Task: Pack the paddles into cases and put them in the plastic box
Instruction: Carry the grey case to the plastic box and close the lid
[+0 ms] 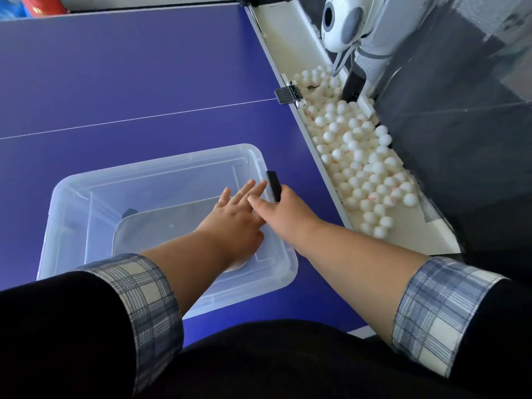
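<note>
below the hands, case inside box

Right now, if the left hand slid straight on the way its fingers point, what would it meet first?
Most likely the black clip at the right rim of the plastic box, which the right hand grips. The left hand has its fingertips almost against it, though depth is unclear.

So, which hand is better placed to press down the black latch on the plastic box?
Right. The right hand already holds the black latch at the right edge of the plastic box; the left hand lies flat on the lid, fingers straight.
</note>
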Demonstrator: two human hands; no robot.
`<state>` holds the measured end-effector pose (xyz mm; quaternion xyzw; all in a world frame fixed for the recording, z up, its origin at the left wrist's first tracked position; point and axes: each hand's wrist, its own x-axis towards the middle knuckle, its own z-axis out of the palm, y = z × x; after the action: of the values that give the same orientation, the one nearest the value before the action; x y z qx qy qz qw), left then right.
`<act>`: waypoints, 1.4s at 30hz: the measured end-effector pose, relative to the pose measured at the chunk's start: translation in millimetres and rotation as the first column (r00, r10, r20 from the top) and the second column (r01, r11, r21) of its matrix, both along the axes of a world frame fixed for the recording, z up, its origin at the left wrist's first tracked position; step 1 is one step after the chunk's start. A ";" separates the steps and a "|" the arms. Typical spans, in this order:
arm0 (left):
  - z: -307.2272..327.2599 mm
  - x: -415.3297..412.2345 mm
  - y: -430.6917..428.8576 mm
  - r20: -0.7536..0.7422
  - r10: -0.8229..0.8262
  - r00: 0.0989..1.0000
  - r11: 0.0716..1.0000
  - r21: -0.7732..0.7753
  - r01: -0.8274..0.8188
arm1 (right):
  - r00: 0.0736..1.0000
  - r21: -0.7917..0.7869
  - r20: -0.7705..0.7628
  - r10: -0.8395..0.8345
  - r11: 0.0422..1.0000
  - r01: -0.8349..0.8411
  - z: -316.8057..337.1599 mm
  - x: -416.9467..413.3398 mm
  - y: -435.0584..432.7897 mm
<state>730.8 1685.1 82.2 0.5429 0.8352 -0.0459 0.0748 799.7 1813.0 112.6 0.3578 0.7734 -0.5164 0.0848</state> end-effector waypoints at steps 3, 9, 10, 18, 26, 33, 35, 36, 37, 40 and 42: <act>-3.4 -0.5 0.8 0.007 0.006 1.000 1.000 0.008 -0.006 | 0.999 0.073 0.050 -0.002 0.997 -0.002 0.6 -4.6 -0.8; -3.4 0.6 0.1 0.020 0.019 1.000 0.998 0.063 -0.021 | 0.992 0.129 0.128 -0.020 0.992 0.003 5.1 -12.5 -7.1; -3.4 0.9 -0.3 0.019 0.018 1.000 0.997 0.071 -0.019 | 0.990 0.135 0.139 -0.026 0.991 0.007 6.0 -13.2 -8.1; -4.4 1.8 -0.8 -0.007 0.022 1.000 0.995 0.095 -0.022 | 0.989 0.204 0.149 0.006 0.978 -0.037 12.3 -13.3 -14.6; 11.1 25.7 -32.5 0.048 0.164 0.985 0.980 0.105 -0.168 | 0.992 0.391 0.070 0.106 0.912 -0.125 5.3 -0.6 -26.3; 10.8 16.9 -149.0 0.110 0.596 0.795 0.791 0.087 -0.605 | 0.837 0.667 0.209 0.506 0.552 -0.500 -4.0 -7.6 -88.4; 12.4 7.0 -186.6 0.120 0.709 0.695 0.696 0.038 -0.717 | 0.797 0.666 0.223 0.562 0.509 -0.545 -2.4 -18.1 -107.9; 12.7 2.5 -204.1 0.121 0.742 0.660 0.662 0.024 -0.749 | 0.781 0.668 0.227 0.582 0.490 -0.560 -1.5 -24.5 -118.1; 12.2 -1.5 -220.1 0.113 0.762 0.638 0.640 0.022 -0.768 | 0.765 0.675 0.233 0.600 0.467 -0.572 -0.6 -31.8 -128.9; 10.2 -11.6 -254.6 0.164 0.835 0.526 0.523 0.060 -0.850 | 0.725 0.688 0.235 0.647 0.417 -0.595 0.3 -54.5 -162.4; 10.5 -20.1 -264.7 0.371 0.868 0.329 0.340 0.037 -0.940 | 0.710 0.678 0.234 0.664 0.412 -0.609 0.3 -69.5 -184.7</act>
<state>710.7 1420.4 92.7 -0.0151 0.9723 0.1867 0.1396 730.2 1628.3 112.8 0.0217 0.9881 -0.1140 0.1006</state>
